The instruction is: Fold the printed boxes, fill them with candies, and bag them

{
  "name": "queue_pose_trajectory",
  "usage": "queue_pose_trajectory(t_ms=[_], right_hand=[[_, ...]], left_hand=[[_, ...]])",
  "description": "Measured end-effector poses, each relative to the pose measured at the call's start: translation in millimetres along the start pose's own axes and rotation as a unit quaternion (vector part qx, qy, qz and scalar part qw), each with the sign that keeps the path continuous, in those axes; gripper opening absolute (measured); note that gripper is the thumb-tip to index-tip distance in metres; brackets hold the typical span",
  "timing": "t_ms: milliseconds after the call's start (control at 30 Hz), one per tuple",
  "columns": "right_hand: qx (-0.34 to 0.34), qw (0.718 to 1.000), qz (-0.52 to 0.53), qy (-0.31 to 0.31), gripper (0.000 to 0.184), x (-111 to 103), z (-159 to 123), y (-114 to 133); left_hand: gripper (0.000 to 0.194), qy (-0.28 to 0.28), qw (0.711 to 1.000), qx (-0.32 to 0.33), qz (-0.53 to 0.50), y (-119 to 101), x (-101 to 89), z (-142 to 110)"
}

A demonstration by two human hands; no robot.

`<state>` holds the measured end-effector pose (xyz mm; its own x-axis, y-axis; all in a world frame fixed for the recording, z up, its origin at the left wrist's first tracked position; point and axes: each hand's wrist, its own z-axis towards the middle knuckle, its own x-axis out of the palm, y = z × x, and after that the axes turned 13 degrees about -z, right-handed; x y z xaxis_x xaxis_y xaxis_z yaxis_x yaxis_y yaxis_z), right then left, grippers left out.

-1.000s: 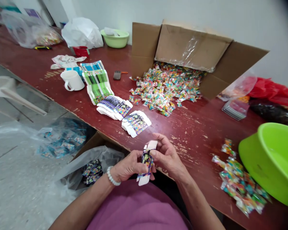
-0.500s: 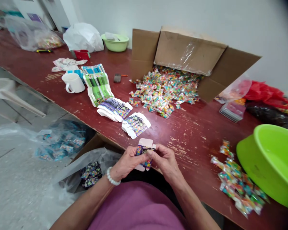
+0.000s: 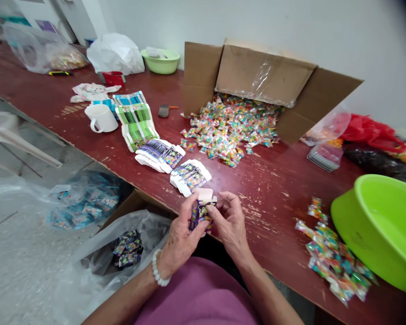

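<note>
Carton [image 3: 200,211], small, purple-printed, pale end flap standing open: clamped in left hand [image 3: 182,234], thumb across its front, near front edge of red table [image 3: 274,180]. Right hand [image 3: 232,225] meets it, thumb on upper panel; cannot tell whether fingers close behind. Judgement: uneven thumb pressure could crease the thin card; a slack left grip could drop it past the edge, perhaps towards open plastic bag [image 3: 152,222].
</note>
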<state>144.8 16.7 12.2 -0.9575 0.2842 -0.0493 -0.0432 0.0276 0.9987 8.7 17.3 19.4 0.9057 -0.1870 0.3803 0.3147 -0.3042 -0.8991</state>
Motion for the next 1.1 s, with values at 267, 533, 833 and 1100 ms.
queue_pose_trajectory(t_ms=[267, 533, 833, 1100], right_hand=[[0.012, 0.998, -0.018, 0.062, 0.018, -10, 4, -2], [0.029, 0.997, 0.013, 0.067, 0.027, -19, 15, 5], [0.007, 0.985, -0.043, 0.17, 0.02, -26, 12, 5], [0.057, 0.978, -0.034, 0.2, 0.023, -20, 14, 16]], left_hand=[[0.043, 0.072, 0.995, -0.034, -0.064, -9, -3.7, 8], [0.024, 0.036, 0.999, 0.036, 0.015, -8, -6.7, 13], [0.046, 0.063, 0.966, -0.189, -0.165, -7, -2.0, 13], [0.069, 0.036, 0.984, -0.149, -0.089, 3, -1.4, 21]])
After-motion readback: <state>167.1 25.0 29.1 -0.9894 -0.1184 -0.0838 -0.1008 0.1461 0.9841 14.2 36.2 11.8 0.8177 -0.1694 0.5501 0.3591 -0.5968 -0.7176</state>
